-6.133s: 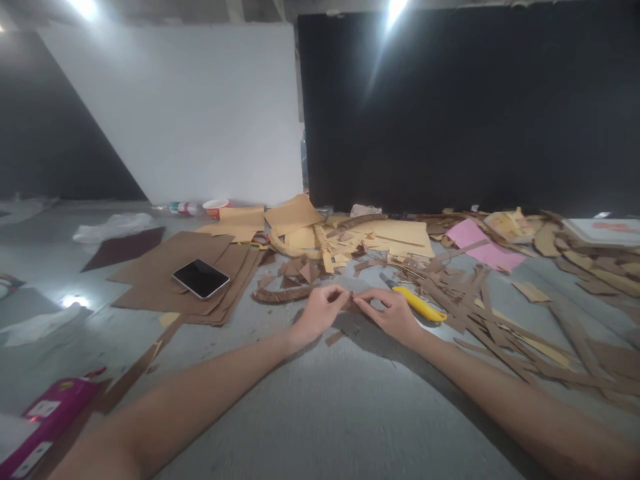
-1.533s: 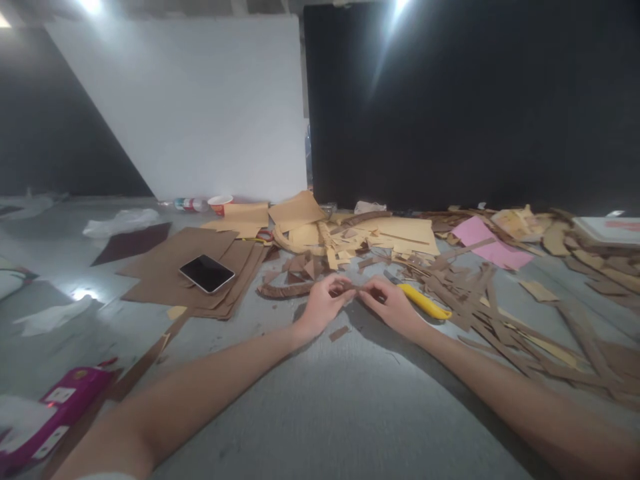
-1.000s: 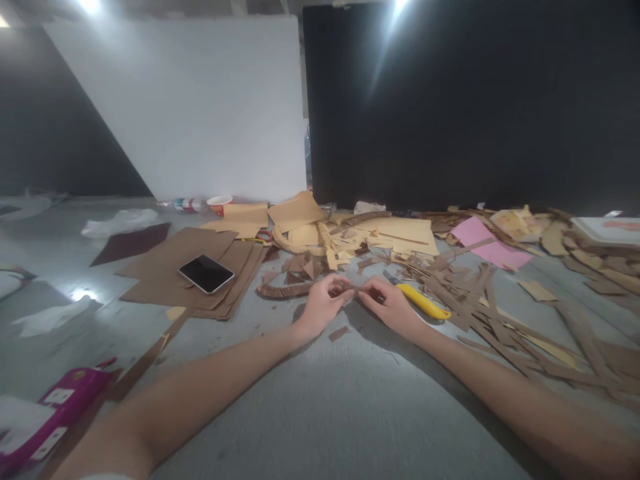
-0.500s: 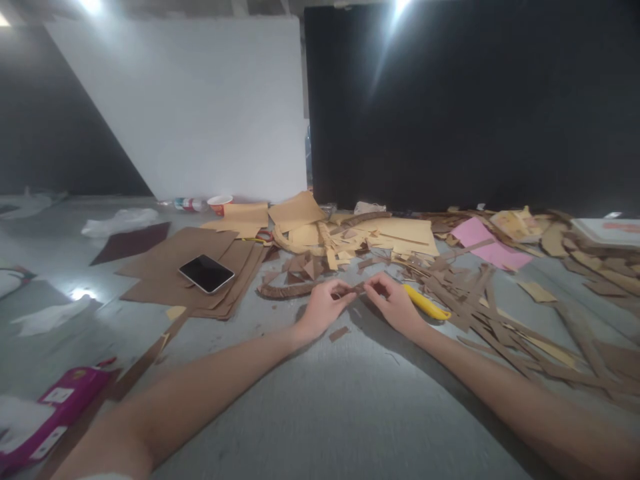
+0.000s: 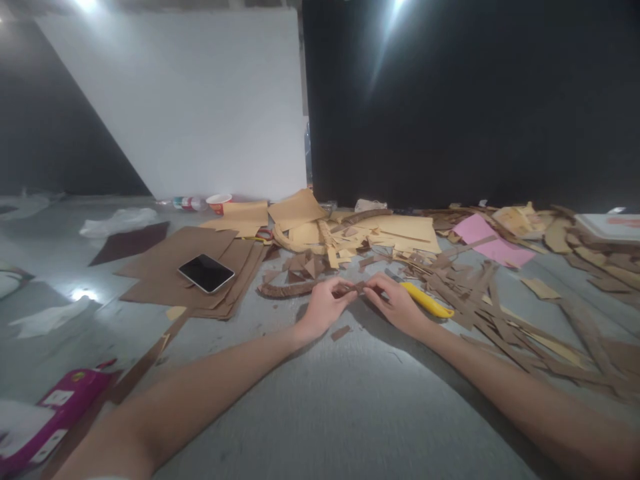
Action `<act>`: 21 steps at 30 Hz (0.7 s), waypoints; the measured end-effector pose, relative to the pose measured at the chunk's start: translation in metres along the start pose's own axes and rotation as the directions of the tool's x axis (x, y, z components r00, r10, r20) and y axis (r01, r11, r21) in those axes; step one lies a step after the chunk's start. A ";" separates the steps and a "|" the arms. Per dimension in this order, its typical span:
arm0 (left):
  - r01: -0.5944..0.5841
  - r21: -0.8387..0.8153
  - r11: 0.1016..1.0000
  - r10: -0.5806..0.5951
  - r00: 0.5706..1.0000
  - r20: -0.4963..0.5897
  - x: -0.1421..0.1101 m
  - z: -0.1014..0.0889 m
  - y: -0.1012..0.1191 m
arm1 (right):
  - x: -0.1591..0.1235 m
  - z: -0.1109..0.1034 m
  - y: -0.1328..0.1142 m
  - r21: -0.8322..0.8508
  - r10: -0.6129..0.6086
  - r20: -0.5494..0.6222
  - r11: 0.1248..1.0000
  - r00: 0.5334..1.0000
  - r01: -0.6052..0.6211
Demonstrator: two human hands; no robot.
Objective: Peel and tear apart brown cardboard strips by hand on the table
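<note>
A curved brown strip (image 5: 287, 291), its surface wrinkled like wrapped paper, runs from the left into my hands just above the table. My left hand (image 5: 326, 305) is closed around it, thumb and fingers pinched together. At the strip's right end, my right hand (image 5: 393, 303) pinches what looks like a small brown paper piece (image 5: 361, 287); the fingertips partly hide it. Beside my right hand lies a yellow-handled tool (image 5: 427, 301). A small brown paper scrap (image 5: 341, 333) rests on the table below my hands.
Brown paper sheets (image 5: 165, 263) with a phone (image 5: 207, 273) on top lie at left. Many brown strips (image 5: 500, 327) are scattered at right, near a pink sheet (image 5: 493, 241). Yellow paper (image 5: 405, 230) and a paper cup (image 5: 219, 203) are farther back. A magenta object (image 5: 65, 407) sits front left.
My right hand's fingers have drawn lower and closer together at the strip's end. My left hand has stayed nearly in place, still gripping the strip. The view has shifted slightly.
</note>
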State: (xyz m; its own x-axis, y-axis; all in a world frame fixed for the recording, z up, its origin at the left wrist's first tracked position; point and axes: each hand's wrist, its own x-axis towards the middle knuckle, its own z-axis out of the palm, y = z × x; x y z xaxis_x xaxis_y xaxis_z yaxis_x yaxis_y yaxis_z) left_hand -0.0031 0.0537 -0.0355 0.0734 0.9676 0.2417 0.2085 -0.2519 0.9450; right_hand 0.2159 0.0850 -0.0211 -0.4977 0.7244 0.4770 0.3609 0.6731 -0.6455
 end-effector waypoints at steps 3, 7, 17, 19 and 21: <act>-0.007 0.008 1.000 0.007 1.000 0.008 0.000 0.000 0.001 | 0.000 -0.001 -0.002 0.005 0.005 -0.008 1.000 1.000 -0.005; -0.001 -0.017 1.000 0.001 1.000 0.011 -0.001 0.000 0.002 | 0.000 -0.001 -0.001 0.020 0.001 -0.009 1.000 1.000 -0.001; -0.015 0.058 0.998 0.017 0.999 -0.030 -0.002 0.000 0.008 | -0.001 -0.001 0.000 0.054 0.017 0.020 0.998 1.000 -0.018; -0.015 0.085 0.996 0.017 0.999 -0.028 -0.002 0.000 0.009 | -0.001 -0.002 -0.002 0.052 0.014 0.017 0.999 1.000 -0.015; -0.019 0.102 0.995 0.022 0.999 -0.027 -0.002 0.000 0.010 | -0.001 -0.002 -0.002 0.045 0.006 -0.001 0.999 1.000 -0.006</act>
State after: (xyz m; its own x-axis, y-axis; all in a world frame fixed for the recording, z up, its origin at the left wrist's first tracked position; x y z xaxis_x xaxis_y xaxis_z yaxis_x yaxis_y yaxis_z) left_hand -0.0015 0.0493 -0.0269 0.0513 0.9619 0.2685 0.3052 -0.2711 0.9129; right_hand 0.2176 0.0830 -0.0188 -0.4952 0.7283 0.4736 0.3280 0.6616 -0.6743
